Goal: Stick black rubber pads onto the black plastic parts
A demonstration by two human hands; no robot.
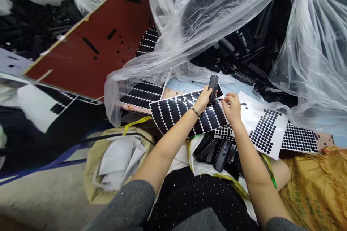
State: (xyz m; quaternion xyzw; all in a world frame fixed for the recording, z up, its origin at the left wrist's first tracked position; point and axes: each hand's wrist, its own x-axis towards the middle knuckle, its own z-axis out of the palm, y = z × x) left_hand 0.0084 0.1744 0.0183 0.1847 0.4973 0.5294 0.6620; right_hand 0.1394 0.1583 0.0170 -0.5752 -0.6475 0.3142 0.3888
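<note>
My left hand (204,100), with a beaded bracelet at its wrist, is closed around the lower end of an oblong black plastic piece (213,86), tilted slightly from upright. Close by on the right, my right hand (232,108) has thumb and index finger pinched together; a small dark spot shows at the tips, too small to name. Beneath both hands lies a white sheet of black oblong stickers (176,113). A white sheet of round black stickers (267,130) is partly covered by my right arm. Between my forearms, a bag holds several similar black pieces (223,155).
Behind my hands, clear plastic film (217,18) drapes over a large heap of black plastic pieces (244,54). A reddish-brown board (108,43) slants at left. Below it stands a bag of white paper scraps (119,158). A yellow woven sack (317,184) is at right.
</note>
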